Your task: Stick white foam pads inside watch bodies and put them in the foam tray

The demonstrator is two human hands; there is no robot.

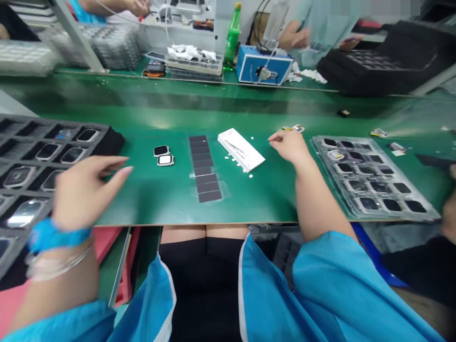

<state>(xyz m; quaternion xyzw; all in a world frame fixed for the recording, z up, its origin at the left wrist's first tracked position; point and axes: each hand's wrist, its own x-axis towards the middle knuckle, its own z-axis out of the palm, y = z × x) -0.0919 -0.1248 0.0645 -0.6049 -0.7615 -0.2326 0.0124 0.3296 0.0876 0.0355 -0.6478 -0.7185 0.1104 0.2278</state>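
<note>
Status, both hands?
Left hand open, empty, by black tray. Right hand open on belt, beside clear tray. Two watch cases and pad strip lie between, untouched.

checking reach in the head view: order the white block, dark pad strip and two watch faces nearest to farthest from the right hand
1. white block, just left of the right hand
2. dark pad strip, farther left, mid-table
3. two watch faces, farthest left, nearer the left hand
</note>
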